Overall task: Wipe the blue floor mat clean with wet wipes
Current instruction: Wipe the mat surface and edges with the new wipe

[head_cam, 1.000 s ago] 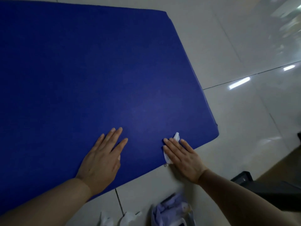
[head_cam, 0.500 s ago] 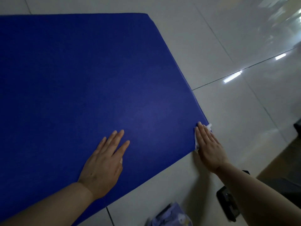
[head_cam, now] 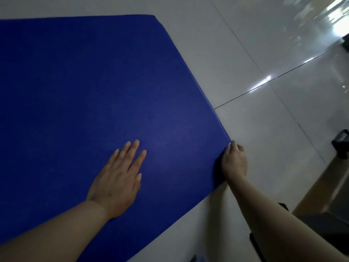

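The blue floor mat (head_cam: 94, 95) lies on the pale tiled floor and fills the left and middle of the head view. My left hand (head_cam: 117, 176) rests flat on it near the front, fingers straight and spread. My right hand (head_cam: 234, 161) is at the mat's right edge close to the front corner, its fingers curled down over the edge. Only a thin white sliver of the wet wipe (head_cam: 230, 144) shows at the fingertips; the rest is hidden under the hand.
Glossy floor tiles (head_cam: 264, 63) stretch to the right and behind the mat. A dark object (head_cam: 340, 146) stands at the right edge, a dark bulky shape (head_cam: 324, 224) sits at the lower right, and a black item (head_cam: 255, 246) lies beside my right forearm.
My right hand slid with the wipe from the mat's front edge rightward to the corner and round onto the right edge, its fingers now curled. The left hand stayed flat. The view shifted.
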Demonstrator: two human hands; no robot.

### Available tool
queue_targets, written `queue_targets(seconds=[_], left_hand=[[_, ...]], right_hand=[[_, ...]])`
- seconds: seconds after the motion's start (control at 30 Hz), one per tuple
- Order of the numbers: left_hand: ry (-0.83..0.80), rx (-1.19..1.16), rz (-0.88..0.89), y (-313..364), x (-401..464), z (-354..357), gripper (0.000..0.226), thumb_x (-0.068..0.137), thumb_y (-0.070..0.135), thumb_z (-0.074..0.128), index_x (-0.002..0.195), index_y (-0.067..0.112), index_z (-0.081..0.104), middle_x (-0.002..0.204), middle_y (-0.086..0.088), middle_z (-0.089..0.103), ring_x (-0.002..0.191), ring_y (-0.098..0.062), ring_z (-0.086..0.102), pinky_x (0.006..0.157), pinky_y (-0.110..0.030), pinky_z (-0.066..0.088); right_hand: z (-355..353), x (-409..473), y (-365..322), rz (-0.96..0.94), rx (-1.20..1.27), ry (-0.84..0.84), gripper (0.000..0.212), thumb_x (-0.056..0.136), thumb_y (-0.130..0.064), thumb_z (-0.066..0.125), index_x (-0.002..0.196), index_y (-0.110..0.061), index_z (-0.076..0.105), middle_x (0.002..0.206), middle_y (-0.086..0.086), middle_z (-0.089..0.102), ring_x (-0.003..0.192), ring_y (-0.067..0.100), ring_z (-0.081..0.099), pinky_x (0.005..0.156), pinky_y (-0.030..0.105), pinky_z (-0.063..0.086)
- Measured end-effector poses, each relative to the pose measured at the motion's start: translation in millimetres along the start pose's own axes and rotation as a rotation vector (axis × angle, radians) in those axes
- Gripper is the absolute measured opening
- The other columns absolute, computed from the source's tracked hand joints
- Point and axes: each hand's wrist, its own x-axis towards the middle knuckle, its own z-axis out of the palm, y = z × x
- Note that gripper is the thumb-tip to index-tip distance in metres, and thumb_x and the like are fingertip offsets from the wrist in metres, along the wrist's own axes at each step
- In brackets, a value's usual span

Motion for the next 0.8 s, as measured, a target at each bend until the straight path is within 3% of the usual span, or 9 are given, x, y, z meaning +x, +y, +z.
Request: queue_targets(seconds=[0.07, 0.17, 0.23, 0.3, 0.5, 0.63, 0.73, 0.8], left_hand=[[0.014, -0.013, 0.008, 0.3, -1.0, 1.5, 0.057, 0.102, 0.036, 0.007, 0.146, 0.008, 0.031, 0.156, -0.015, 0.022, 0.144, -0.025, 0.019, 0.114, -0.038, 0.01], [0.012, -0.039, 0.008, -0.8, -1.5, 1.6, 0.056, 0.102, 0.035, 0.007, 0.146, 0.008, 0.029, 0.157, -0.014, 0.021, 0.144, -0.026, 0.019, 0.115, -0.038, 0.01], [0.014, -0.045, 0.011, -1.3, -1.6, 1.2, 0.055, 0.102, 0.035, 0.007, 0.146, 0.009, 0.028, 0.157, -0.014, 0.021, 0.144, -0.026, 0.019, 0.115, -0.038, 0.01], [0.012, -0.055, 0.012, -0.9, -2.1, 0.5, 0.055, 0.102, 0.035, 0.006, 0.145, 0.009, 0.027, 0.156, -0.014, 0.022, 0.144, -0.026, 0.02, 0.115, -0.039, 0.011], [-0.007, -0.065, 0.04, -3.2, -0.3, 0.3, 0.055, 0.102, 0.034, 0.006, 0.144, 0.008, 0.029, 0.156, -0.016, 0.024, 0.143, -0.029, 0.023, 0.11, -0.044, 0.021], [-0.02, -0.07, 0.042, -4.5, 1.2, -1.0, 0.055, 0.101, 0.034, 0.006, 0.144, 0.008, 0.028, 0.156, -0.015, 0.024, 0.143, -0.029, 0.022, 0.108, -0.044, 0.023], [-0.017, -0.072, 0.044, -4.4, 2.0, -2.1, 0.055, 0.101, 0.034, 0.005, 0.143, 0.008, 0.03, 0.155, -0.016, 0.025, 0.142, -0.029, 0.023, 0.109, -0.044, 0.021], [-0.025, -0.083, 0.035, -4.8, 2.4, -2.7, 0.056, 0.101, 0.033, 0.004, 0.143, 0.007, 0.031, 0.155, -0.016, 0.025, 0.142, -0.029, 0.023, 0.111, -0.043, 0.018]], right_hand=[[5.4, 1.8, -7.6, 0.018, 0.018, 0.055, 0.048, 0.1, -0.015, 0.032, 0.146, -0.002, 0.031, 0.138, 0.017, 0.044, 0.122, 0.034, 0.045, 0.104, 0.044, 0.039], [5.6, 19.1, -32.8, -0.006, 0.082, 0.1, 0.045, 0.096, -0.002, 0.036, 0.141, 0.0, 0.038, 0.133, 0.016, 0.048, 0.118, 0.031, 0.049, 0.102, 0.04, 0.042], [2.0, 34.1, -62.1, -0.018, 0.109, 0.098, 0.03, 0.09, 0.007, 0.035, 0.116, 0.001, 0.05, 0.119, 0.016, 0.053, 0.098, 0.027, 0.051, 0.081, 0.03, 0.041], [-2.7, 50.9, -94.4, -0.015, 0.12, 0.082, 0.02, 0.085, 0.011, 0.034, 0.09, -0.005, 0.045, 0.106, 0.015, 0.054, 0.079, 0.022, 0.043, 0.066, 0.026, 0.029], [-2.3, 83.8, -150.1, -0.021, 0.094, 0.017, 0.019, 0.086, 0.009, 0.037, 0.092, -0.007, 0.045, 0.104, 0.01, 0.049, 0.086, 0.023, 0.043, 0.07, 0.03, 0.031], [-3.8, 99.4, -154.5, 0.002, 0.203, 0.025, 0.027, 0.074, 0.013, 0.029, 0.074, -0.013, 0.036, 0.081, 0.004, 0.042, 0.074, 0.022, 0.037, 0.055, 0.03, 0.025], [-9.3, 99.3, -157.0, 0.062, 0.382, 0.173, 0.03, 0.085, 0.009, 0.032, 0.086, -0.013, 0.053, 0.092, 0.008, 0.052, 0.079, 0.021, 0.043, 0.056, 0.026, 0.027], [-11.1, 89.4, -158.9, 0.066, 0.489, 0.256, 0.033, 0.095, 0.001, 0.035, 0.112, -0.008, 0.062, 0.111, 0.011, 0.06, 0.095, 0.022, 0.055, 0.071, 0.019, 0.034]])
